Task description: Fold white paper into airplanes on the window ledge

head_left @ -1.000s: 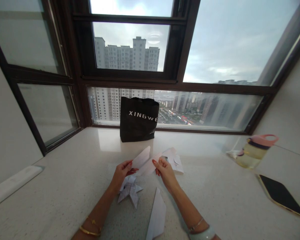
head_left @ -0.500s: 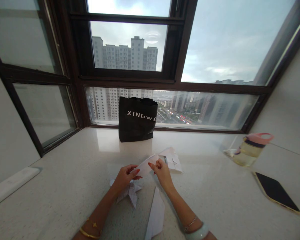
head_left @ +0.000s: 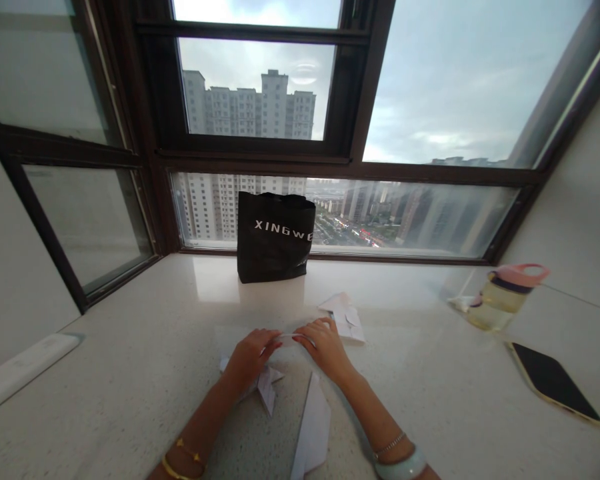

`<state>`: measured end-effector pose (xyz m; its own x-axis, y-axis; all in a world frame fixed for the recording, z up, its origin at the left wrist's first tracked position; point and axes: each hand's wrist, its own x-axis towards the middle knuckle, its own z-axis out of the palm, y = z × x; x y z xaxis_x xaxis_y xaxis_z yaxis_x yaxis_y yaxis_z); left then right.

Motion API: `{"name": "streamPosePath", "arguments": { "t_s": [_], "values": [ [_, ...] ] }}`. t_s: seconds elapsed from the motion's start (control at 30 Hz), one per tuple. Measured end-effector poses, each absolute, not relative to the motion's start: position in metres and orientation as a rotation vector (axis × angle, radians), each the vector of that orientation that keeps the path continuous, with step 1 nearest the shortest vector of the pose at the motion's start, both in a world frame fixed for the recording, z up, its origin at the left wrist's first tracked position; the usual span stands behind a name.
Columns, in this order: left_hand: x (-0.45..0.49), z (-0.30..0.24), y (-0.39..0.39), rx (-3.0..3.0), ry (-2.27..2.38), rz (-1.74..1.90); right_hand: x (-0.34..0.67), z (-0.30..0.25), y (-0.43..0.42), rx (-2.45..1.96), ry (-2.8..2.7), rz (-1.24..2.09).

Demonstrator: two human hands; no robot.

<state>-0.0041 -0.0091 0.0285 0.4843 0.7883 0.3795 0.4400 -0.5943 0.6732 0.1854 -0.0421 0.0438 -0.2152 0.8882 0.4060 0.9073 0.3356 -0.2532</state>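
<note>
Both hands pinch a folded piece of white paper (head_left: pixel 287 335), seen nearly edge-on as a thin strip between the fingertips. My left hand (head_left: pixel 256 350) is closed on its left end and my right hand (head_left: pixel 323 341) on its right end; the fingers cover most of it. Under the left wrist lies a folded paper star (head_left: pixel 266 387) with pointed arms, partly hidden. A long folded paper (head_left: pixel 314 427) with a pointed tip rests between my forearms. Just beyond the right hand sits another folded white paper piece (head_left: pixel 349 320).
A black bag (head_left: pixel 276 247) stands by the window. To the right are a bottle with a pink lid (head_left: pixel 505 297) and a dark phone (head_left: pixel 555 381) lying flat. A long white object (head_left: pixel 30 367) lies along the left edge of the pale counter (head_left: pixel 145 347).
The held paper has turned from showing its broad face to nearly edge-on. My right hand has lowered and flattened, and both hands now grip opposite ends at similar height.
</note>
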Motion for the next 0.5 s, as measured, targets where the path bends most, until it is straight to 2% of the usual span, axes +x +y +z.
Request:
{"name": "streamPosePath", "arguments": {
  "t_s": [0.33, 0.5],
  "values": [
    [-0.001, 0.021, -0.005, 2.398, 0.971, 0.822, 0.178, 0.038, -0.039, -1.656, -2.186, 0.036],
    [-0.003, 0.022, -0.002, 2.317, 0.998, 0.869, 0.180, 0.059, -0.049, -1.605, -2.039, -0.004]
  ]
}}
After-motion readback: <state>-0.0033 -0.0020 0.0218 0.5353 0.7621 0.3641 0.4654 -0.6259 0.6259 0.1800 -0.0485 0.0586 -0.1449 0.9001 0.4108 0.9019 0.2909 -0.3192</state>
